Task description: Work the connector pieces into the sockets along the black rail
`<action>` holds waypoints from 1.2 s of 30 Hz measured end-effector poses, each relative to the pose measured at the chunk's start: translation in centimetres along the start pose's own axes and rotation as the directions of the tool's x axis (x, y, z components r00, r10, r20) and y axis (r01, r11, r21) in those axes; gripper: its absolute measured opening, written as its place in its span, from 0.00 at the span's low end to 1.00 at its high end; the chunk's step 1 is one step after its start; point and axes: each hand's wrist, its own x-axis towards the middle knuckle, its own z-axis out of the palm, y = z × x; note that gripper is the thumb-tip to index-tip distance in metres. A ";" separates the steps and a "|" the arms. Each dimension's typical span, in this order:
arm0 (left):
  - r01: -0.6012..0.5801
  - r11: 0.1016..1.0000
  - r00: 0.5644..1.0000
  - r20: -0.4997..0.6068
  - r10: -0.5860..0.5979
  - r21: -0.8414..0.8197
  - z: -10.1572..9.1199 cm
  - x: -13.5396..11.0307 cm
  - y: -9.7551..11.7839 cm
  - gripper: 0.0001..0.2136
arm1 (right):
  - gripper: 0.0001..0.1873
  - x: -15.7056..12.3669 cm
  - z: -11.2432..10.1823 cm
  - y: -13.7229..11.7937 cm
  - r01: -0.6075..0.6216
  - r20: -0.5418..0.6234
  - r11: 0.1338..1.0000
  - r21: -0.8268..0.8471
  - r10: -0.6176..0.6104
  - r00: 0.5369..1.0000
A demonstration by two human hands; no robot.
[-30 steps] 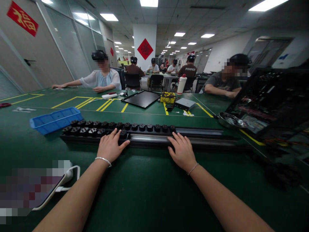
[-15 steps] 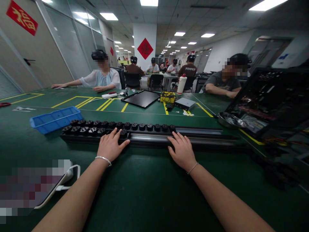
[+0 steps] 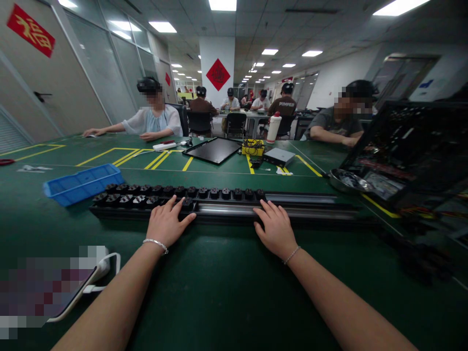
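Two long black rails [image 3: 226, 209] lie side by side across the green table in front of me. Black socket-like blocks [image 3: 214, 193] fill the far rail up to near my right hand; the near rail carries them only on its left part. My left hand [image 3: 164, 224] rests on the near rail with fingers apart, beside a black block [image 3: 187, 204] at the end of that row. Further right, my right hand [image 3: 276, 231] lies with spread fingers over the front edge of the bare rail stretch. Some blocks are covered by my left fingers.
A blue tray [image 3: 84, 183] sits left behind the rails, and a phone [image 3: 73, 292] with a white cable lies front left. To the right stand a metal bowl [image 3: 349, 181] and an open black case [image 3: 409, 146]. Co-workers sit across the table.
My hands and the rails stay essentially in place, while the view shifts slightly. Across the table at left, a co-worker's outstretched hand has moved a little to the right.
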 end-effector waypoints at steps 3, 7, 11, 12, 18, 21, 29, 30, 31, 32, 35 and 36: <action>0.001 1.000 1.000 -0.002 -0.001 -0.005 -0.2 -0.1 0.1 0.33 | 0.20 0.0 -0.1 0.0 0.003 -0.001 1.000 -0.001 -0.003 1.000; 0.005 1.000 1.000 0.002 -0.005 -0.014 -0.2 -0.1 0.2 0.34 | 0.20 0.1 -0.2 0.0 0.007 -0.002 1.000 -0.003 -0.007 1.000; 0.004 1.000 1.000 0.000 -0.004 -0.026 0.0 -0.1 0.0 0.34 | 0.19 0.1 -0.2 0.0 0.003 0.002 1.000 -0.002 -0.003 1.000; 0.004 1.000 1.000 -0.002 -0.004 -0.029 0.0 -0.1 0.0 0.34 | 0.19 0.1 -0.2 0.0 0.003 0.005 1.000 -0.001 -0.003 1.000; 0.005 0.999 1.000 -0.012 -0.005 -0.031 -0.1 -0.1 0.1 0.33 | 0.20 0.0 0.0 0.0 0.002 0.008 1.000 -0.005 -0.002 1.000; 0.009 1.000 1.000 -0.009 -0.009 -0.027 0.0 -0.1 0.1 0.33 | 0.20 0.0 0.0 0.1 0.007 0.002 1.000 -0.010 -0.007 1.000; 0.008 1.000 1.000 -0.006 -0.008 -0.001 -0.2 -0.2 0.2 0.33 | 0.20 0.1 -0.2 0.0 0.006 0.002 1.000 -0.005 -0.006 1.000; 0.007 1.000 1.000 -0.006 -0.007 0.002 -0.2 -0.2 0.2 0.33 | 0.20 0.1 -0.2 -0.1 0.007 0.003 1.000 -0.004 -0.007 1.000; 0.007 1.000 1.000 -0.006 -0.007 0.005 -0.2 -0.1 0.2 0.33 | 0.20 0.1 -0.2 -0.1 0.008 0.002 1.000 -0.005 -0.008 1.000; 0.006 1.000 1.000 -0.005 -0.006 0.007 -0.2 -0.1 0.2 0.33 | 0.20 0.1 -0.2 -0.1 0.009 0.000 1.000 -0.007 -0.009 1.000; 0.008 1.000 1.000 -0.003 -0.008 0.006 -0.2 -0.1 0.2 0.33 | 0.20 0.1 -0.2 -0.1 0.010 -0.002 1.000 -0.011 -0.010 1.000; 0.009 1.000 1.000 0.000 -0.009 0.003 -0.2 -0.1 0.2 0.32 | 0.20 0.1 -0.2 0.0 0.011 -0.001 1.000 -0.012 -0.011 1.000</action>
